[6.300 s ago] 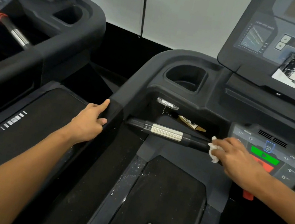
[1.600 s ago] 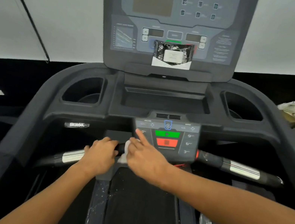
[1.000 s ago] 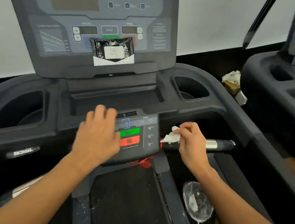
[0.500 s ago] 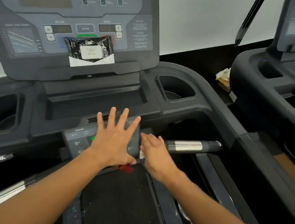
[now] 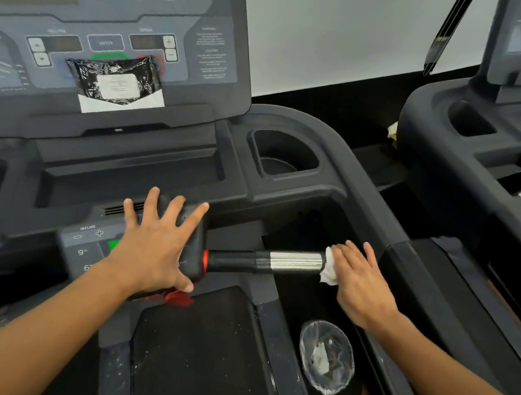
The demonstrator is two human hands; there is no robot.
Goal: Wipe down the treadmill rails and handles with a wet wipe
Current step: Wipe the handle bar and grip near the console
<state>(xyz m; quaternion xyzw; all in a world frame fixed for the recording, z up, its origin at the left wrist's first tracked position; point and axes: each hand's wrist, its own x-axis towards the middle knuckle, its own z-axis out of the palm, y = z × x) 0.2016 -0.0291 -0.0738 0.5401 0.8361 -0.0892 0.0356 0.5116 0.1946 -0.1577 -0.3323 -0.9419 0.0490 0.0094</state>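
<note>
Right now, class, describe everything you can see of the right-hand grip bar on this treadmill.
The grip bar juts roughly level from the right side of the control pod. It looks like black rubber or plastic near the pod, then a shiny metal sleeve. The right hand covers its outer end, pressing a crumpled white wipe against it. A red ring marks its base.

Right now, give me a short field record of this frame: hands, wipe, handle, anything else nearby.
left hand: flat, fingers spread, resting on the control panel
right hand: closed over the outer end of the right handle, pressing the wipe on it
wipe: white, crumpled, partly under the right hand
right handle: horizontal bar, black with a metal sleeve
wipe packet: propped on the console ledge
plastic bag: clear, lying beside the belt
cup holder: nothing visible inside
</note>
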